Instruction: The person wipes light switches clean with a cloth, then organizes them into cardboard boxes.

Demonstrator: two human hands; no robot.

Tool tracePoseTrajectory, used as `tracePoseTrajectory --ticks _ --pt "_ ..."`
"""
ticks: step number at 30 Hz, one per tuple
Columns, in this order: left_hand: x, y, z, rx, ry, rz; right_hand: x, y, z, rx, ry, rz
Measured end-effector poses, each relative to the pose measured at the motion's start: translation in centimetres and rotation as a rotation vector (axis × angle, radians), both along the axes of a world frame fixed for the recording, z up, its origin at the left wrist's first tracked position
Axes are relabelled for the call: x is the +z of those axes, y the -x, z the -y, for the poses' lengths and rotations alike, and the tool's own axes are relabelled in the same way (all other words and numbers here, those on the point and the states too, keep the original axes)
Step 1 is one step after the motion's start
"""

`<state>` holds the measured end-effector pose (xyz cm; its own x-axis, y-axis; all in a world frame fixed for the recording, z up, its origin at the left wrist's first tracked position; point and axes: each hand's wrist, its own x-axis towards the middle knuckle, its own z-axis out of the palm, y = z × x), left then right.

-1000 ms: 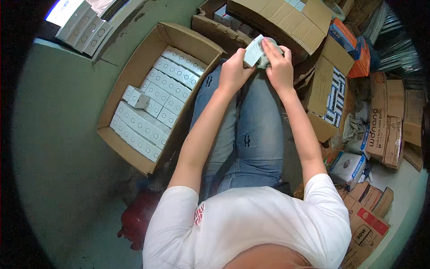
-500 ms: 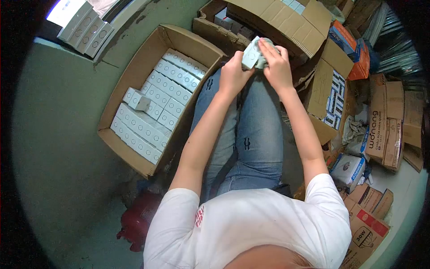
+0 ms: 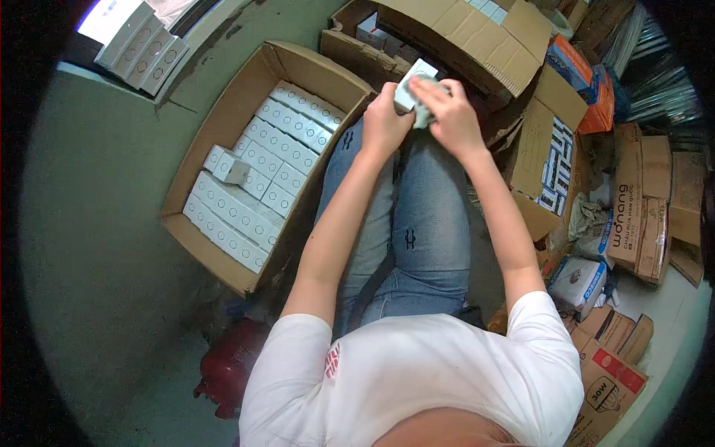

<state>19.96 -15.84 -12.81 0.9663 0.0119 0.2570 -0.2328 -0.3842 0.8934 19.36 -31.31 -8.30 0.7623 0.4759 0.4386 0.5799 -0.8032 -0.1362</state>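
Observation:
Above my knees, my left hand [image 3: 386, 119] grips a small white box [image 3: 407, 91] by its lower left side. My right hand [image 3: 451, 115] presses a pale greenish cloth [image 3: 421, 115] against the box face, its fingers bent over the cloth and slightly blurred. To the left, a large open carton [image 3: 212, 262] holds rows of similar white boxes marked with circles. One loose white box [image 3: 227, 165] lies tilted on top of those rows.
Several white boxes [image 3: 141, 59] are stacked on the ledge at upper left. Open cartons [image 3: 477, 41] stand beyond my knees, and another carton [image 3: 532, 164] is at my right. Flattened cardboard [image 3: 633, 201] and packages crowd the right side. A red object [image 3: 232, 365] sits at lower left.
The box in my left hand has tilted and shifted slightly left. My right hand with the cloth has moved left and down across its face.

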Motion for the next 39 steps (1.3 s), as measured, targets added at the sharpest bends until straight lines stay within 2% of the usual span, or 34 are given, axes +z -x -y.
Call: tracePoseTrajectory --ticks 2,5,10,13,16,18,22,24,27,30,31,33,34,37,39 --pt "-0.5 -0.5 -0.1 0.021 0.04 -0.016 0.1 1.4 -0.9 0.008 -0.038 -0.064" --pt "-1.1 -0.7 -0.2 0.087 0.001 0.164 -0.1 1.2 -0.2 -0.032 -0.194 -0.124" --pt "-0.2 -0.2 0.0 0.017 0.036 0.134 -0.7 1.3 0.8 -0.036 -0.442 -0.175" --pt "0.0 0.0 0.0 0.049 -0.025 0.234 -0.1 1.7 0.5 -0.021 -0.439 -0.129" --pt "-0.2 0.1 0.0 0.096 -0.059 0.293 1.0 2.9 -0.8 -0.052 -0.291 -0.17" --pt "-0.4 0.0 -0.1 0.126 -0.064 0.306 0.5 3.0 -0.9 -0.051 -0.138 -0.086" --pt "-0.1 0.3 -0.1 0.228 -0.296 0.362 0.3 3.6 -1.5 -0.035 0.06 -0.001" --pt "0.1 0.4 0.0 0.29 -0.357 0.431 0.2 2.9 -1.1 -0.071 -0.006 -0.021" --pt "0.0 0.3 -0.2 0.185 -0.265 0.452 0.7 3.0 -1.3 -0.095 -0.052 -0.044" --pt "-0.7 -0.1 -0.3 0.062 0.021 0.336 1.0 4.0 -2.4 -0.017 -0.003 -0.048" --pt "-1.1 -0.2 -0.1 0.041 0.052 0.282 1.1 4.3 -2.6 0.021 0.025 -0.046" --pt "-2.0 -0.3 0.3 0.001 0.114 0.169 0.7 3.1 -1.7 -0.057 0.012 -0.077" --pt "-1.6 0.1 0.1 -0.072 0.031 0.292 0.5 2.4 -0.9 -0.095 0.007 -0.094" --pt "-1.4 0.3 0.6 -0.072 0.023 0.475 0.8 2.0 -0.1 -0.099 -0.049 -0.178" --pt "-1.9 0.0 0.5 -0.084 0.063 0.406 0.6 2.6 -0.2 -0.023 -0.058 -0.2"
